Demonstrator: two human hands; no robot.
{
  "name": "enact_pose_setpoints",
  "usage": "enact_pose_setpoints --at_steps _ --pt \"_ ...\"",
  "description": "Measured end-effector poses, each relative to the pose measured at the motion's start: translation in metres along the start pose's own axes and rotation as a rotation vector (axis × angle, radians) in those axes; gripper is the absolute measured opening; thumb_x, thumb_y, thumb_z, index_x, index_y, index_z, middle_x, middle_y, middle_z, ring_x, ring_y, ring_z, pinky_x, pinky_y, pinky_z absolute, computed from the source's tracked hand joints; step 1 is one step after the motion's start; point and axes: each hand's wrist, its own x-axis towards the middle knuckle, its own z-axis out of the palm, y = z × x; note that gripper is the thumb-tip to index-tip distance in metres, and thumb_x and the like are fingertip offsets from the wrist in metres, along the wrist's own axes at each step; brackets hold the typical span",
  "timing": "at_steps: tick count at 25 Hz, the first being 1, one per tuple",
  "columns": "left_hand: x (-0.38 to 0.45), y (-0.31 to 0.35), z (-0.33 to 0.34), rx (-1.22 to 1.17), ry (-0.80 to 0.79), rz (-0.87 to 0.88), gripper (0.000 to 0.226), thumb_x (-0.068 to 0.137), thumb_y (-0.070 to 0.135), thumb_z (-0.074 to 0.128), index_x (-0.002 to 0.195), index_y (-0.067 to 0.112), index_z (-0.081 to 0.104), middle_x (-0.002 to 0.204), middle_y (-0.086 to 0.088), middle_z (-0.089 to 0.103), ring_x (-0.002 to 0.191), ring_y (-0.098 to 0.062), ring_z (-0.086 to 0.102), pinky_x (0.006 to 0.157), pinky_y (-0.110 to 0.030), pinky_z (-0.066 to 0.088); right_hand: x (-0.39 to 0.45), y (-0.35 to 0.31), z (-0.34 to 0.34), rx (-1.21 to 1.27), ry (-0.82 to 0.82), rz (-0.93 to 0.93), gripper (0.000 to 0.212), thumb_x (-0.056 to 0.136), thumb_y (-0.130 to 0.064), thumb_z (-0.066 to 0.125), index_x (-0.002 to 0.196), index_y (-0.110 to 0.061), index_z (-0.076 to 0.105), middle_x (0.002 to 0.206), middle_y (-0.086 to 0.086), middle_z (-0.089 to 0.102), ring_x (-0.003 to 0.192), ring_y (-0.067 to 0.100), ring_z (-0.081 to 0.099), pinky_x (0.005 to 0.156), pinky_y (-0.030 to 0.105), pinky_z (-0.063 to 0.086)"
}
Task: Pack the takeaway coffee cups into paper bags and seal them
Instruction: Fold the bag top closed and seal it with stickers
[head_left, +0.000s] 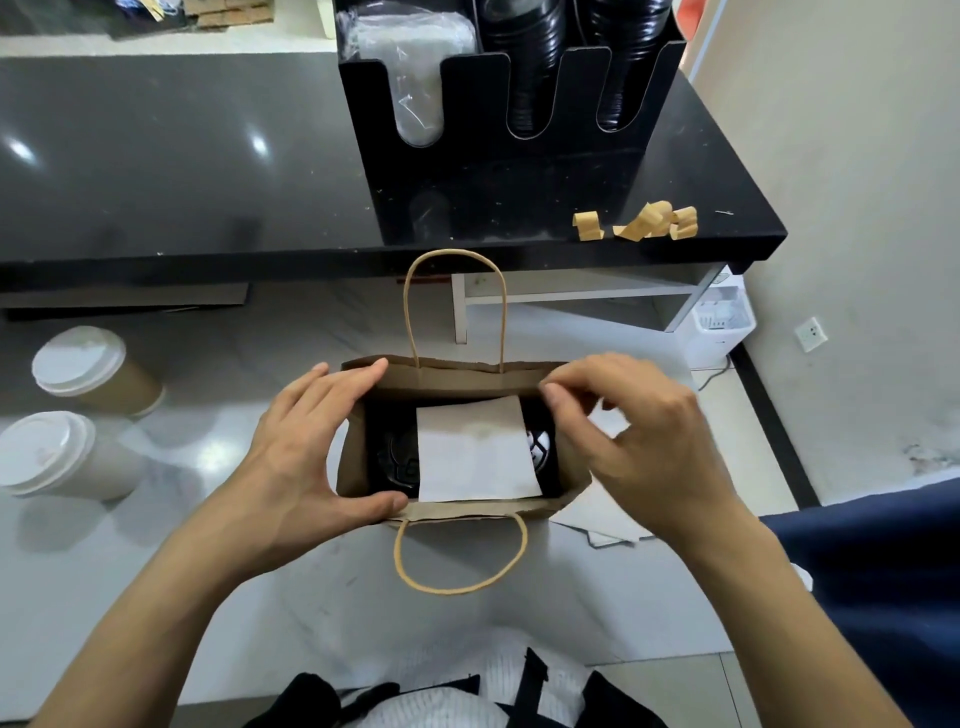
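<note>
On the pale marble-look counter (322, 582), straight below the camera, stands an open brown paper bag with twisted cord handles (519, 376). Inside it lie two black-lidded cups (397, 457), mostly covered by a white paper sheet (475, 454) laid across them; the right-hand cup shows only as a sliver of patterned lid. The left hand (306, 447) clasps the bag's left end, fingers on the far rim and thumb on the near rim. The right hand (631, 441) is at the bag's right end with curled fingers pinching at the far right corner of the rim, though the blur makes the exact hold hard to judge. To the left on the counter stand two paper cups with white lids (78, 410). Beyond, on the raised black shelf (182, 171), sits a black slotted lid organiser (498, 171), with small curled brown paper strips (639, 223) lying just beside it.
</note>
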Motion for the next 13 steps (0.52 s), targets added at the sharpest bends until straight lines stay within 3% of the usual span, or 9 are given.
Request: enact_pose_setpoints --at_steps 2,3,6,8,13 --pt "0.000 0.000 0.000 0.000 -0.007 -0.002 0.114 0.062 0.062 0.086 0.154 0.049 0.020 0.144 0.048 0.020 0.152 -0.002 0.007 0.121 -0.038 0.023 -0.017 0.027 0.002 -0.042 0.072 0.155 0.007 0.094 -0.012 0.067 0.093 -0.019 0.067 0.080 -0.008 0.064 0.073 0.014 0.058 0.070 0.036 0.048" --pt "0.000 0.000 -0.001 0.002 -0.008 0.001 0.114 0.061 0.065 0.083 0.154 0.049 0.021 0.144 0.049 0.020 0.151 -0.001 0.007 0.119 -0.035 0.022 -0.029 0.044 0.007 -0.095 0.031 0.235 0.011 0.091 -0.012 0.069 0.097 -0.022 0.066 0.083 -0.010 0.063 0.075 0.014 0.057 0.071 0.037 0.050" --pt "0.001 -0.001 -0.002 0.009 -0.008 0.005 0.111 0.059 0.067 0.076 0.154 0.049 0.021 0.143 0.049 0.021 0.151 0.000 0.007 0.117 -0.031 0.020 -0.078 0.090 0.028 -0.240 -0.337 0.366 0.039 0.082 -0.014 0.076 0.115 -0.031 0.062 0.103 -0.008 0.062 0.093 0.019 0.060 0.082 0.037 0.048" --pt "0.001 -0.001 -0.002 0.012 -0.007 0.001 0.111 0.060 0.065 0.077 0.154 0.049 0.022 0.144 0.048 0.021 0.151 0.000 0.007 0.117 -0.031 0.019 -0.106 0.102 0.038 -0.273 -0.485 0.397 0.049 0.078 -0.019 0.079 0.122 -0.033 0.063 0.115 -0.008 0.060 0.101 0.021 0.057 0.084 0.034 0.044" --pt "0.001 0.000 -0.001 0.018 -0.008 -0.005 0.109 0.060 0.065 0.076 0.154 0.048 0.023 0.147 0.043 0.024 0.151 0.000 0.007 0.118 -0.032 0.019 -0.142 0.110 0.060 -0.339 -0.434 0.372 0.047 0.068 -0.030 0.085 0.112 -0.030 0.067 0.110 -0.009 0.063 0.094 0.021 0.059 0.077 0.030 0.038"
